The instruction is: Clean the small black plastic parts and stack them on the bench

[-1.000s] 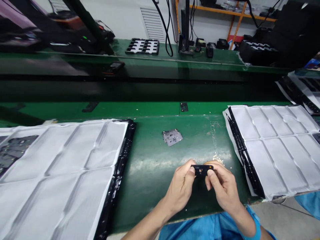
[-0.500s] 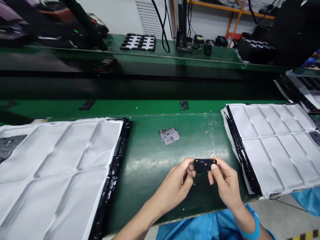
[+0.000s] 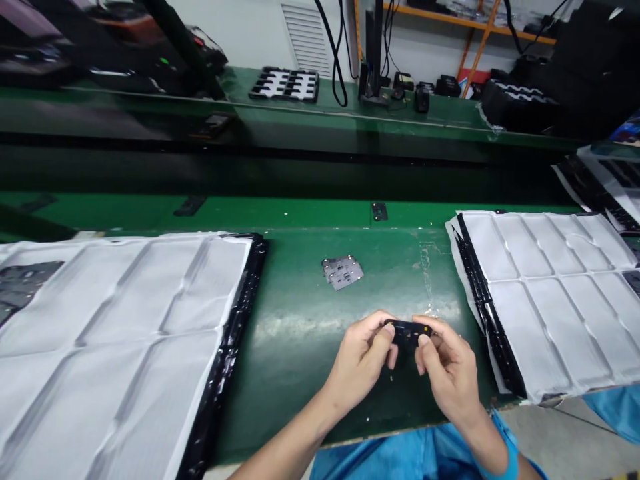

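Note:
Between my two hands is a small black plastic part with yellow spots near its ends, raised over the near part of the green bench. My left hand pinches its left end, thumb on the face turned to me. At the other end, my right hand has its thumb and forefinger closed on the part. Beyond the hands lies a small overlapping pile of flat grey plates. Farther back, a small dark plate rests on the green strip.
Stacked trays under white sheeting stand left and right of my hands. A black part lies at the back left. Behind runs a dark sunken belt; a black-and-white tray sits on the ledge beyond.
My left thumb has come up onto the face of the black part, pressing its left end. The part has tilted slightly. The whole view has shifted a little.

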Demonstrator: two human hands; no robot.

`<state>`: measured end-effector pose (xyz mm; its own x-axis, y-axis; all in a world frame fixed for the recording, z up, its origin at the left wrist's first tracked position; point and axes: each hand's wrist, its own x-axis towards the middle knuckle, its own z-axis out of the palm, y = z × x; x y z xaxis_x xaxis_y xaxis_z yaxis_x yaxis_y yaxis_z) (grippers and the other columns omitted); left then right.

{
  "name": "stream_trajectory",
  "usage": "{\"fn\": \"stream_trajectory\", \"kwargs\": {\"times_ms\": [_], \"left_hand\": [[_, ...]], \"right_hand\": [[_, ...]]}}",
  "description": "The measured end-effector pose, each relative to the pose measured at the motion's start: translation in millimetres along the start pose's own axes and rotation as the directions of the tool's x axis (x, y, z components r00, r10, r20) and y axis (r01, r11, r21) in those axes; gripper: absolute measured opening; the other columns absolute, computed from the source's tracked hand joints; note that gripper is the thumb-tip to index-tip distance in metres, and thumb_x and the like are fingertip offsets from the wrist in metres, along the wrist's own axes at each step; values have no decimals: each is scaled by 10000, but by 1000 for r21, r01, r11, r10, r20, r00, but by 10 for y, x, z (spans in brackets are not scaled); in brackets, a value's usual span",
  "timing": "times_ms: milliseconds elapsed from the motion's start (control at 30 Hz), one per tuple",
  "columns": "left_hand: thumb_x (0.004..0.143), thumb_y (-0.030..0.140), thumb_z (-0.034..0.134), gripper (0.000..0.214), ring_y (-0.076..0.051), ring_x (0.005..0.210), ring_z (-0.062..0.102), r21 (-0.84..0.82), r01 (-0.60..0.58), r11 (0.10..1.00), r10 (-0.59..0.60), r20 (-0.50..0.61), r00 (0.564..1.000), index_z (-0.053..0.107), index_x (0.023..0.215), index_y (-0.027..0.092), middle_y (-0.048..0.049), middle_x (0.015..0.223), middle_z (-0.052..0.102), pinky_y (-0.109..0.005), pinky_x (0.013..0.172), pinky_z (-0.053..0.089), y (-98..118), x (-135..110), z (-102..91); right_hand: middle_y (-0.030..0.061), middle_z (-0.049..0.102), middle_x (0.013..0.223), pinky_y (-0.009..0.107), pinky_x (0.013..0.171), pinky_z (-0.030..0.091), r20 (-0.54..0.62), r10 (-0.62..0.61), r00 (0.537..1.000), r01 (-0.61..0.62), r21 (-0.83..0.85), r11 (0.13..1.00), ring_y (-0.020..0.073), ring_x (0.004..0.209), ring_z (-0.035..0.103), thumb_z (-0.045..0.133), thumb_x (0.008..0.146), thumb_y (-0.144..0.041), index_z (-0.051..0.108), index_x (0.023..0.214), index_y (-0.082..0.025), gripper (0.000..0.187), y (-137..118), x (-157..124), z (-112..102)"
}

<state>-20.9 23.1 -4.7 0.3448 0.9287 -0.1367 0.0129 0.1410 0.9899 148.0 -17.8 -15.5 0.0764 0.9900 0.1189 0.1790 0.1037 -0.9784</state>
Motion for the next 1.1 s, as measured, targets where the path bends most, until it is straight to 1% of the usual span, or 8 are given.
{"fn": "stream_trajectory", "kwargs": {"times_ms": [267, 433, 633, 733, 833, 900, 967, 1100], "left_hand": [[1049, 486, 505, 353, -119, 527, 556, -49, -24, 999, 25, 30, 999, 617, 964, 162, 28, 669, 565, -224, 528, 418, -40, -54, -25], [1062, 507, 470, 399, -113, 478, 505, -27, 13, 1000, -12, 9, 1000, 631, 958, 157, 43, 568, 551, -224, 522, 396, -13, -70, -20], [1009, 511, 534, 390, -96, 414, 469, -29, 38, 999, -39, -63, 997, 612, 814, 182, 59, 529, 524, -217, 469, 352, 39, -65, -20], [997, 475, 507, 379, -94, 378, 427, -46, 94, 995, -98, -111, 989, 575, 749, 197, 67, 448, 499, -214, 455, 323, 30, -77, 5], [996, 451, 465, 381, -96, 364, 414, -71, 132, 989, -143, -184, 972, 543, 712, 209, 62, 411, 499, -211, 449, 328, 29, -118, 59], [1000, 462, 464, 389, -103, 377, 450, -54, 128, 990, -137, -208, 968, 554, 721, 206, 50, 425, 531, -209, 455, 358, 40, -158, 92], [1004, 486, 475, 398, -112, 391, 487, -35, 120, 992, -124, -197, 973, 570, 742, 202, 39, 444, 564, -211, 465, 391, 53, -193, 111], [1011, 522, 489, 414, -120, 391, 503, -33, 113, 993, -118, -172, 978, 570, 756, 207, 30, 450, 591, -214, 463, 416, 65, -213, 130]], "right_hand": [[-68, 573, 579, 207, 510, 485, 6, 21, 1000, -21, 13, 1000, 109, 482, 563, 543, 1074, -245, 704, 1281, -180, 270, -21, 11, 15], [-56, 564, 610, 227, 513, 493, 20, 18, 1000, -18, 1, 1000, 116, 488, 567, 537, 1078, -249, 713, 1268, -174, 269, -28, 0, 27], [-11, 606, 751, 243, 513, 500, 49, -19, 999, 19, -15, 1000, 116, 516, 586, 537, 1085, -253, 746, 1219, -213, 252, -51, -21, 21], [-4, 615, 802, 240, 539, 510, 75, -43, 996, 44, -16, 999, 111, 544, 600, 544, 1083, -237, 744, 1245, -234, 256, -58, -26, 21], [-9, 609, 799, 236, 542, 515, 96, -19, 995, 15, 33, 999, 105, 540, 601, 548, 1083, -253, 745, 1234, -222, 250, -84, -9, 22], [3, 619, 839, 228, 514, 500, 90, 6, 996, -12, 73, 997, 95, 527, 596, 558, 1078, -281, 758, 1196, -209, 242, -101, 5, 24], [13, 626, 871, 217, 478, 472, 65, 16, 998, -22, 92, 995, 81, 503, 578, 566, 1071, -298, 770, 1157, -201, 242, -102, 10, 33], [0, 606, 804, 205, 417, 406, -3, 27, 1000, -27, 76, 997, 66, 437, 511, 561, 1058, -300, 787, 1082, -186, 254, -56, 11, 68]]}}
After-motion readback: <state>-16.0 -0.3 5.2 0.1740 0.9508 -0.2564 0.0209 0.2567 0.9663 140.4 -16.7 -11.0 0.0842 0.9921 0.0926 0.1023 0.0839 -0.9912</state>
